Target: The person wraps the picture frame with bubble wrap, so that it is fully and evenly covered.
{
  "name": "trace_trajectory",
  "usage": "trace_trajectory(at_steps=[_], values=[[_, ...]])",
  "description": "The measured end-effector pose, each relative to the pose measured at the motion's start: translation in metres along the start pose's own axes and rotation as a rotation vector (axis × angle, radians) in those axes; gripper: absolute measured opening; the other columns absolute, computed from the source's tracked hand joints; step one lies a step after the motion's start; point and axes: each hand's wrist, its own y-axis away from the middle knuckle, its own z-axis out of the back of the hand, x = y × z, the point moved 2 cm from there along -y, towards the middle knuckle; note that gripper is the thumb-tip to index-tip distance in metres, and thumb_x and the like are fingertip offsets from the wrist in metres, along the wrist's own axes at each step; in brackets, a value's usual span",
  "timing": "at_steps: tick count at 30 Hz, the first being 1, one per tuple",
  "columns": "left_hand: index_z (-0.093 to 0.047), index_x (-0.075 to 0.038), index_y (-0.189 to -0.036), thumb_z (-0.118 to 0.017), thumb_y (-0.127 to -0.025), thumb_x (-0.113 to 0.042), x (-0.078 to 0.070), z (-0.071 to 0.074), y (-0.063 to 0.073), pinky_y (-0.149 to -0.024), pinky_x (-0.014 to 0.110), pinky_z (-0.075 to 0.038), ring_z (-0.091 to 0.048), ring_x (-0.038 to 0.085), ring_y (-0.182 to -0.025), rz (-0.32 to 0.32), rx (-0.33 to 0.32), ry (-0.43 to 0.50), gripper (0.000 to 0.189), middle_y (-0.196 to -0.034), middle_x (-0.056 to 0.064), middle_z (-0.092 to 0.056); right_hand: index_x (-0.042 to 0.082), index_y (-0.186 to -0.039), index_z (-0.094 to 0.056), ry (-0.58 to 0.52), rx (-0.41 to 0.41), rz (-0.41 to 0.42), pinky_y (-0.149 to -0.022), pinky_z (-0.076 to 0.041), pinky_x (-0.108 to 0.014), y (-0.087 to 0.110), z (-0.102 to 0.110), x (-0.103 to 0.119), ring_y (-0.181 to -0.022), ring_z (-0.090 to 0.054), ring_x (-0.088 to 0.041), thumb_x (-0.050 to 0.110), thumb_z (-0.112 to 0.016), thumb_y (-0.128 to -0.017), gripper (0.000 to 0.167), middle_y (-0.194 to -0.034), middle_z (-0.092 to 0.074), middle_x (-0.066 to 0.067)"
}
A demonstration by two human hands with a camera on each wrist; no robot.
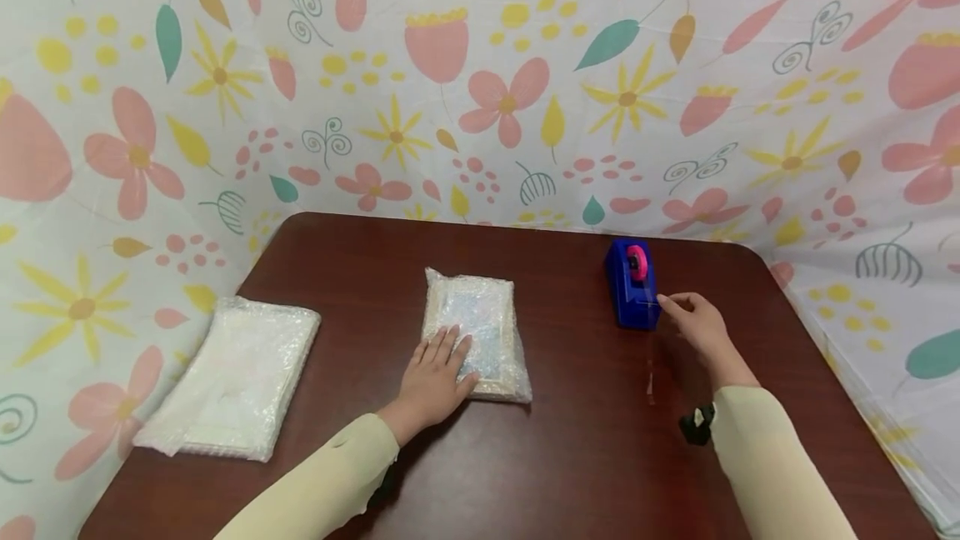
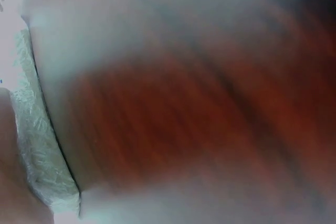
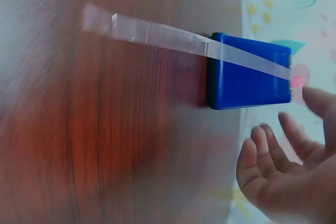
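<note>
My left hand [image 1: 435, 377] lies with fingers spread over the lower left part of a bubble-wrapped packet [image 1: 487, 315], which has a pale frame-like border and bluish middle. In the left wrist view only the packet's wrapped side [image 2: 42, 145] shows, beside the blurred table. Off to the right, my right hand [image 1: 701, 327] is at the front end of a blue tape dispenser [image 1: 622, 290] with a pink core [image 1: 637, 262]. Its thumb is close to the cutting edge, the other fingers loosely bent and apart from it. A long clear strip of tape [image 3: 157, 35] hangs from that edge.
A second, larger bubble-wrapped packet [image 1: 240, 382] lies at the left edge of the dark wooden table [image 1: 570, 457]. Behind and around the table hangs a flower-patterned sheet [image 1: 510, 98]. A dark band [image 1: 697, 425] is worn at my right wrist.
</note>
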Motion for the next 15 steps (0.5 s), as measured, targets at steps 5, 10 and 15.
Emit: trace_trajectory(at_steps=[5,10,15], values=[[-0.031,-0.010,-0.162,-0.038,-0.109,-0.048,-0.001,0.003,0.002,-0.130,0.053,-0.021,-0.022,0.034,-0.160,-0.019,-0.026,0.006,0.065,-0.171,0.015,-0.025,-0.006,-0.143,-0.045,-0.100,0.034,-0.060,-0.085,-0.056,-0.033,-0.013,-0.005,-0.005,-0.112,-0.060,-0.028,0.054,-0.046,-0.104,0.071,-0.141,-0.051,-0.029],[-0.032,-0.010,-0.161,-0.043,-0.109,-0.043,-0.002,0.005,-0.001,-0.130,0.053,-0.021,-0.022,0.034,-0.160,-0.007,0.004,0.004,0.063,-0.171,0.014,-0.025,-0.003,-0.135,-0.048,-0.132,0.089,-0.132,-0.096,-0.055,-0.041,-0.016,0.003,-0.003,-0.112,-0.058,-0.022,0.051,-0.049,-0.104,0.063,-0.132,-0.056,-0.020],[-0.032,-0.011,-0.162,-0.043,-0.108,-0.044,-0.003,0.006,-0.002,-0.130,0.053,-0.022,-0.022,0.033,-0.160,0.008,0.011,-0.006,0.064,-0.171,0.013,-0.024,0.004,-0.117,-0.052,-0.190,0.124,-0.186,-0.101,-0.050,-0.046,-0.015,0.007,0.009,-0.117,-0.054,-0.025,0.044,-0.051,-0.104,0.041,-0.122,-0.054,-0.008]])
